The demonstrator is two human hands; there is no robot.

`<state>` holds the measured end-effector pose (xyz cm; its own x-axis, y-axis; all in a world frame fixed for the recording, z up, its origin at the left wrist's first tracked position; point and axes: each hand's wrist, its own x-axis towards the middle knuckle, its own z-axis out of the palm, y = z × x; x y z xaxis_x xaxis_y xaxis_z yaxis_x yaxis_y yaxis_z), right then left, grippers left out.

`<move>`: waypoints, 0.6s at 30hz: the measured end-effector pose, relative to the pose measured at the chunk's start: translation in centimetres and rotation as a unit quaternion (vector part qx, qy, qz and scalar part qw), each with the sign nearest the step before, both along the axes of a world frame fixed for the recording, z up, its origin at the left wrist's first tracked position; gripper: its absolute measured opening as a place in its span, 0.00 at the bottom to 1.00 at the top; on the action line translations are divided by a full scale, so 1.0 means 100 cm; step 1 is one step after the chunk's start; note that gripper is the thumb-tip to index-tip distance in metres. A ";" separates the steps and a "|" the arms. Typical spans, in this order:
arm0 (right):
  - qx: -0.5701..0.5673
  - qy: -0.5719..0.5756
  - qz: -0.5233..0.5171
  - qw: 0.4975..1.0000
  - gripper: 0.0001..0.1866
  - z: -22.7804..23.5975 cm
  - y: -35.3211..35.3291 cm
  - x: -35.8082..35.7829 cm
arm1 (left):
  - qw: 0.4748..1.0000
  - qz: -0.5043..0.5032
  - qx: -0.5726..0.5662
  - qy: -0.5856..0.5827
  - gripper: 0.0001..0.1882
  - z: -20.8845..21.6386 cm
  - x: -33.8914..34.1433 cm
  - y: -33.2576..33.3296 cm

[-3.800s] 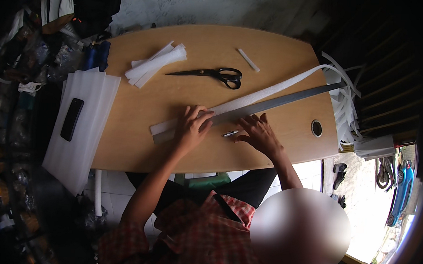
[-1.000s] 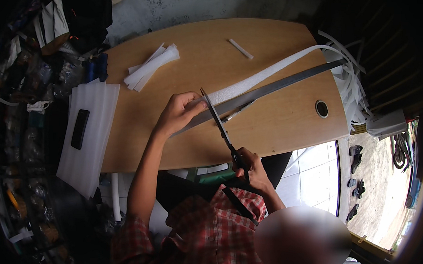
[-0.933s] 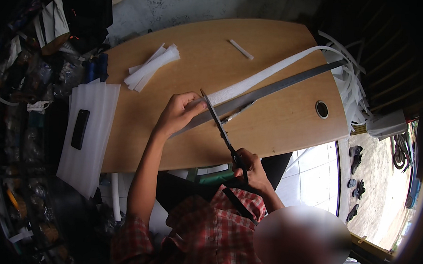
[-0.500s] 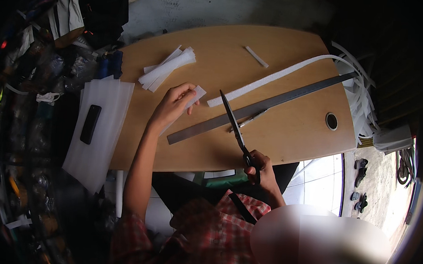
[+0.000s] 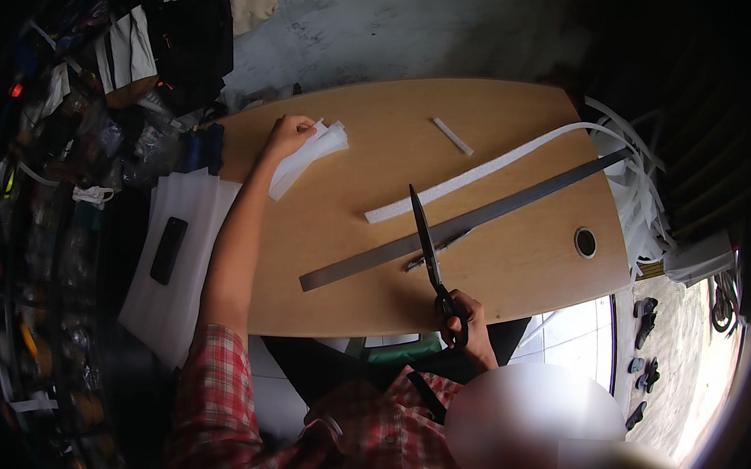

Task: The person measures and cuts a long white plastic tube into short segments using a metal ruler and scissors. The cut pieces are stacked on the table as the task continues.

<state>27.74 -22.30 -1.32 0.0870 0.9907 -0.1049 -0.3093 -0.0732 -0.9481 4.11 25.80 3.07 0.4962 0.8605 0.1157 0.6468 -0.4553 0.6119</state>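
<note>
My left hand reaches to the far left of the table, over a small pile of short white foam strips. Its fingers are closed on a foam strip at the pile's upper end; most of that strip is hidden. At the front edge, my right hand grips black-handled scissors, their long blades together and pointing away from me. Beyond the blades lies a long white foam strip. A metal ruler rests slantwise nearer me, and a slim pen-like tool lies along its near edge.
A narrow white offcut lies toward the back of the wooden table. On the left, a dark phone sits on stacked white foam sheets. Loose white strips hang in a tangle off the right end. A round hole pierces the tabletop.
My left hand has moved away and left with its cut foam piece, from mid-table onto the strip pile. My right hand still grips the scissors. The whole view has shifted slightly.
</note>
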 end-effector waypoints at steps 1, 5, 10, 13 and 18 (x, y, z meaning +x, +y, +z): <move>0.000 0.002 0.002 1.000 0.41 0.000 0.000 -0.001 | 1.000 0.012 0.010 0.013 0.11 -0.007 -0.003 0.003; 0.009 0.000 0.022 1.000 0.40 0.001 0.002 -0.006 | 0.953 0.078 0.288 0.048 0.10 -0.024 -0.025 0.000; -0.008 0.005 -0.019 1.000 0.36 0.003 -0.002 -0.001 | 0.977 -0.054 0.184 -0.096 0.10 0.013 0.057 -0.124; 0.006 -0.190 -0.062 0.980 0.33 0.015 0.017 0.015 | 0.987 -0.118 0.092 -0.057 0.12 -0.006 0.067 -0.190; 0.004 -0.578 -0.062 0.814 0.27 0.069 0.088 0.065 | 0.988 -0.082 0.040 -0.127 0.10 -0.046 0.056 -0.227</move>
<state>34.26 -13.54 5.54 0.2226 0.9669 0.1247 0.7846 -0.1018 -0.6117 9.67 3.12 -1.55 0.5738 0.7543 0.3191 0.3910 -0.5946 0.7025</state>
